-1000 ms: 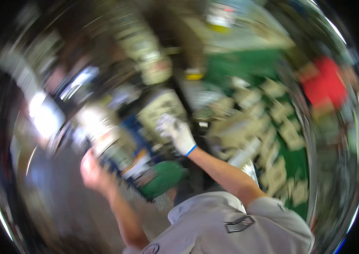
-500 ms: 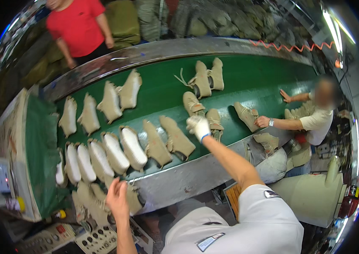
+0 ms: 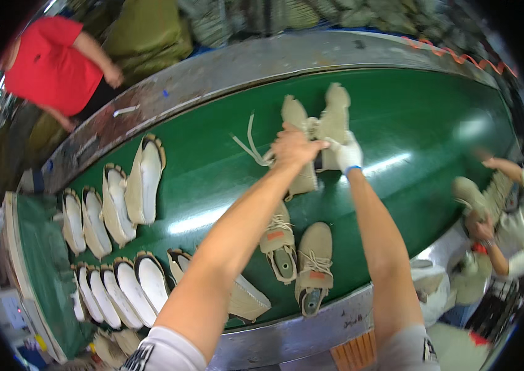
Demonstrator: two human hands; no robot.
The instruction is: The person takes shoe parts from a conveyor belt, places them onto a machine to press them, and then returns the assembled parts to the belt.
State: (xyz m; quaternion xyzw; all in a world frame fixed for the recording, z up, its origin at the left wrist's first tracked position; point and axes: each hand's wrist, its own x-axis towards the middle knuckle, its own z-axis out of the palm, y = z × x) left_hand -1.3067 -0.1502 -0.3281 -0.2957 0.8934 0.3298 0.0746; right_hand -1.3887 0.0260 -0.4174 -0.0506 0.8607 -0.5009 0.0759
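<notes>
Two beige lace-up shoes lie on their sides at the far middle of the green belt. My bare left hand (image 3: 296, 149) is closed on the left shoe (image 3: 295, 111), its loose laces (image 3: 253, 145) trailing onto the belt. My right hand (image 3: 347, 154), in a white glove, grips the right shoe (image 3: 336, 111) by its near end. The two hands almost touch, and they hide part of both shoes. Nearer to me another pair stands upright: a left shoe (image 3: 279, 238) and a right shoe (image 3: 315, 256), each with an orange-red patch.
White-lined beige uppers (image 3: 144, 179) fill the left of the green belt (image 3: 410, 111) in two rows, some behind my left forearm. A metal ledge (image 3: 262, 54) edges the far side. A person in red (image 3: 58, 68) stands far left; a co-worker (image 3: 509, 216) handles shoes at right.
Both my hands have reached to the far pair and closed on its shoes; the left came up from the near edge. My view has shifted, and the co-worker's hands have moved.
</notes>
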